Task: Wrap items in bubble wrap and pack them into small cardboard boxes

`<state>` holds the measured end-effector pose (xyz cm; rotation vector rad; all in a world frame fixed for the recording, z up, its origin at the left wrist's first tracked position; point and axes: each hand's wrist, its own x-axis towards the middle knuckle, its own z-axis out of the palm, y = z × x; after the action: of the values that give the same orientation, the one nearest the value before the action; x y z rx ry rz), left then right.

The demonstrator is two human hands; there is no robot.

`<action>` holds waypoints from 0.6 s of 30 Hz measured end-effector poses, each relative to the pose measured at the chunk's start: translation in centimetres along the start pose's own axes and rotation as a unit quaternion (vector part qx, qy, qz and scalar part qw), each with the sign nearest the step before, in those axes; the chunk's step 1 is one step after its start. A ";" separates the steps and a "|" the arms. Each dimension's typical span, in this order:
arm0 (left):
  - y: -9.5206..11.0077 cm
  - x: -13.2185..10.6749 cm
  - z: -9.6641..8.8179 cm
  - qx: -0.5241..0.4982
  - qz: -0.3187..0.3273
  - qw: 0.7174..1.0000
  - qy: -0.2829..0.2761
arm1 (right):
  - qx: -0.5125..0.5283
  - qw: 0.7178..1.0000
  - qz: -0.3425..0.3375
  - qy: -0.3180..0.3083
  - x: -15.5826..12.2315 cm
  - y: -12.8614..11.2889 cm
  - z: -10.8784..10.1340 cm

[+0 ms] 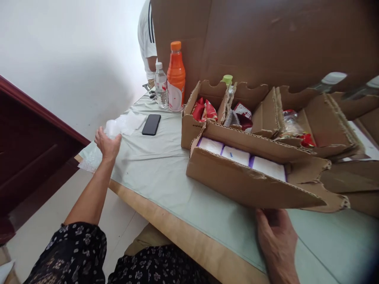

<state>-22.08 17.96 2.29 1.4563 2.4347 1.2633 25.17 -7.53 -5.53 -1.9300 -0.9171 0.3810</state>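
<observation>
My left hand (108, 145) is at the far left end of the table, its fingers curled over crumpled bubble wrap (126, 123). More of the clear sheet (91, 159) hangs out below that hand, over the table corner. My right hand (277, 238) rests at the lower edge of a long cardboard tray (237, 179), with the thumb beside it. The tray's edge hides those fingertips, so their grip does not show. Inside the tray lie white packs with purple edges (236, 155). A black phone (151, 124) lies to the right of the bubble wrap.
Behind the tray stand cardboard compartments (192, 132) with red snack packets (204, 109). An orange bottle (176, 77) and a clear water bottle (161, 86) are beside them. A tall cardboard panel (266, 39) rises behind. A person in a white sleeve (147, 35) is partly hidden there.
</observation>
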 end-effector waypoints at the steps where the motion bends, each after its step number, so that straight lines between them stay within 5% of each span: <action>1: -0.4 1.0 0.3 0.019 -0.017 1.000 0.002 | -0.003 1.000 0.005 0.003 0.0 -0.1 0.0; 5: -1.6 2.7 1.6 0.040 -0.051 0.998 -0.014 | -0.022 1.000 0.019 0.010 0.0 -0.6 0.0; 11: -2.7 2.2 1.6 0.032 -0.043 0.998 -0.016 | -0.023 1.000 -0.009 0.013 0.1 -0.3 0.0; 18: -2.3 3.4 1.8 0.021 -0.100 0.995 -0.001 | -0.034 0.999 -0.007 0.015 0.2 -0.1 0.2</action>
<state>-24.89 21.08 0.71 1.1855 2.5437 1.1746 25.20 -7.24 -5.53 -1.9851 -0.9347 0.3160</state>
